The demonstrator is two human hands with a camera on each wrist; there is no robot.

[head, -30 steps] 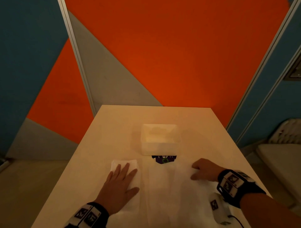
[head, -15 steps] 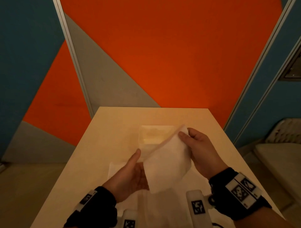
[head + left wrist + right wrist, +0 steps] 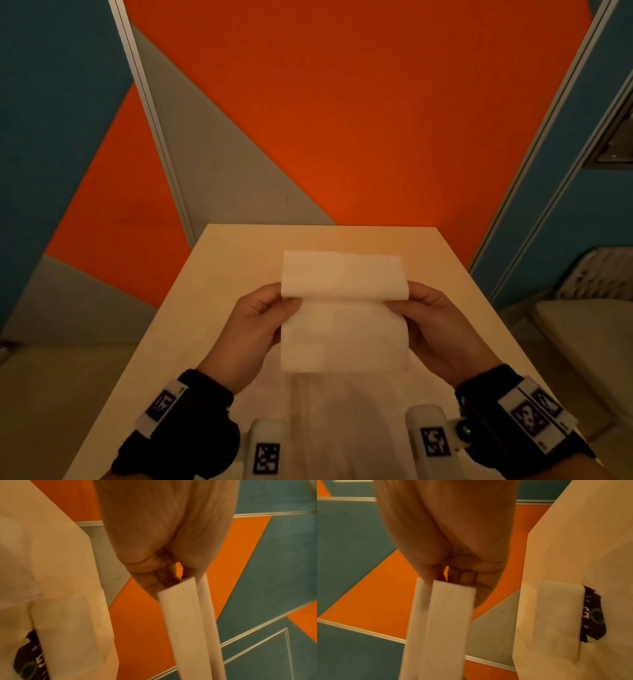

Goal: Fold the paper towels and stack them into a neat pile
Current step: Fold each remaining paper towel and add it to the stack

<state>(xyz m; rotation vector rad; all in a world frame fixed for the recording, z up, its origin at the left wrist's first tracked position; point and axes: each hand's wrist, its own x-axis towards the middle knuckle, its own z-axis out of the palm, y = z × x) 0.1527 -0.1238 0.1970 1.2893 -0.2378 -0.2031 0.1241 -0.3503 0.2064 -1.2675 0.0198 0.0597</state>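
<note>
I hold a white paper towel (image 3: 343, 329) in the air over the table (image 3: 239, 260), its upper part bent over along a horizontal fold. My left hand (image 3: 274, 303) pinches the towel's left edge and my right hand (image 3: 422, 303) pinches its right edge. In the left wrist view the left hand (image 3: 163, 534) has thumb and fingers closed on the doubled towel (image 3: 185, 615). The right wrist view shows the same with the right hand (image 3: 447, 527) and the towel (image 3: 443, 615). More flat white sheets (image 3: 342, 411) lie on the table beneath my hands.
A white box (image 3: 556, 615) stands on the table beyond my hands, with a dark printed label (image 3: 592, 615) by it; the head view hides it behind the towel. Orange, grey and blue wall panels rise behind the table. A pale chair (image 3: 582, 329) stands to the right.
Both hands rested on sheets on the table a second ago. They have lifted one sheet, and it is now spread between them with its upper part bent over.
</note>
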